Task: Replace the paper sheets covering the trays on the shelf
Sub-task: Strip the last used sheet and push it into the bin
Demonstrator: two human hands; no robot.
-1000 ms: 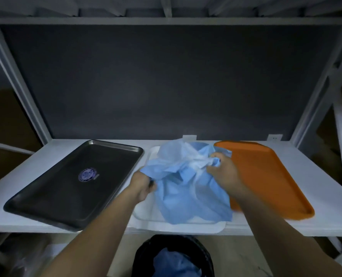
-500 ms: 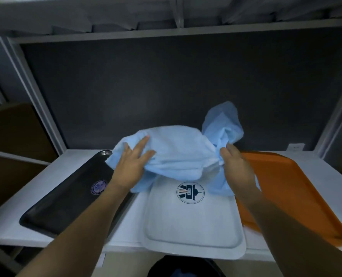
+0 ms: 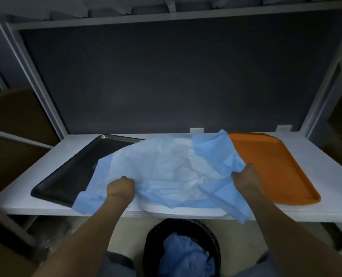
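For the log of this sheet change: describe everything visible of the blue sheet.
The blue sheet is thin, creased, paper-like material, paler in the middle and darker blue at its folded edges. It lies loosely spread over the white tray, its left part overlapping the dark tray, with a right corner hanging past the front of the shelf. The left hand grips its near left part; the right hand grips its right edge.

Sheet (image 3: 166, 166) over middle tray (image 3: 186, 212), left tray (image 3: 70, 172) and right tray (image 3: 276, 166) flanking it, bin (image 3: 151, 246) under shelf (image 3: 336, 186)
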